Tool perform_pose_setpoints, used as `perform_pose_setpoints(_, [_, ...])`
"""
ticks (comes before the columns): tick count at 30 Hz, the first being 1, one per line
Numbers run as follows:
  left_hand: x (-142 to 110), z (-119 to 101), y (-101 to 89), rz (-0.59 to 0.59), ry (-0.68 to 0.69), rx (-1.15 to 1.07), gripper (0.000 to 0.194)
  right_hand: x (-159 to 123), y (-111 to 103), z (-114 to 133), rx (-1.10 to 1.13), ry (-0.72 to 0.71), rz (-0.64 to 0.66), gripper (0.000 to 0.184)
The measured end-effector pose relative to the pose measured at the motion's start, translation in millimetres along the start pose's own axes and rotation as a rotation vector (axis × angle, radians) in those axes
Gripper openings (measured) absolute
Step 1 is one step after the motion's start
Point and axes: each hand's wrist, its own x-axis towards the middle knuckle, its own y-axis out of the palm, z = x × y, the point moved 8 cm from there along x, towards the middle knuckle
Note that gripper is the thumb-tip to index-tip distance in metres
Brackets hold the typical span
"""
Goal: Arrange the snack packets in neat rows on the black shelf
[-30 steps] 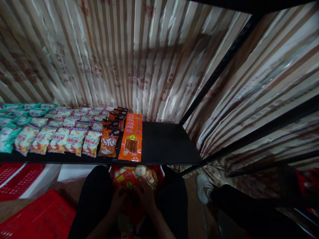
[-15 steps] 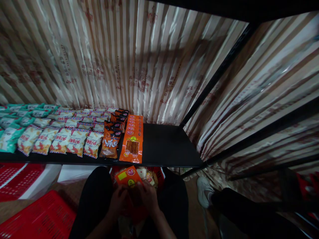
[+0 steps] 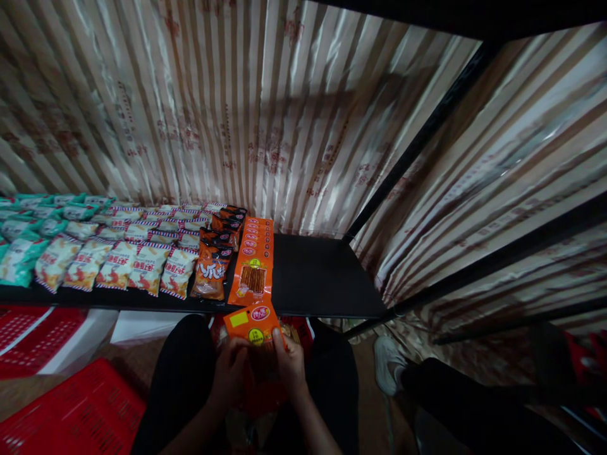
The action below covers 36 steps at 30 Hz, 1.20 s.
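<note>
An orange snack packet [image 3: 253, 327] with a yellow label is held between my two hands, above a red basket [image 3: 312, 330] that sits between my knees. My left hand [image 3: 231, 366] grips the packet's left edge. On the right edge, my right hand [image 3: 290, 363] has its thumb on the front and fingers behind. Just past the packet, a row of overlapping matching orange packets [image 3: 252, 268] lies on the black shelf [image 3: 322, 278]. Left of that row lie orange-brown snack bags [image 3: 208, 272]. The lower part of the held packet is dark and hard to make out.
White snack bags [image 3: 177, 272] and green bags [image 3: 21, 259] fill the shelf's left side. A red crate [image 3: 71, 411] stands on the floor at left. A black post [image 3: 417, 145] rises at the shelf's right end. Another person's shoe [image 3: 386, 366] is on the right.
Both hands have lifted the orange snack packet up and forward from low over the basket, toward the shelf's front edge. The packets on the shelf have stayed put.
</note>
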Motion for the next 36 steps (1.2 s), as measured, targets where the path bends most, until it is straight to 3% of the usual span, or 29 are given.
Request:
perform_pose_setpoints(8, [2.9,-13.1,2.8,-0.029,0.032,0.027,0.022,0.7,-5.1,0.3,0.188,0.174,-0.061,0.051])
perform_pose_setpoints(16, [12.4,-3.2,7.5,-0.103,-0.107,-0.080,0.043,1.8,-6.9,-1.2,0.279,0.233,-0.084,0.053])
perform_pose_setpoints(25, [21.6,-14.9,8.8,-0.088,-0.200,-0.254,0.048,-0.6,-5.1,-6.6,0.448,0.292,-0.073,0.049])
perform_pose_setpoints(36, [26.7,-14.5,12.5,-0.093,-0.220,-0.259,0.049,0.6,-5.9,2.8,0.482,0.320,-0.083,0.047])
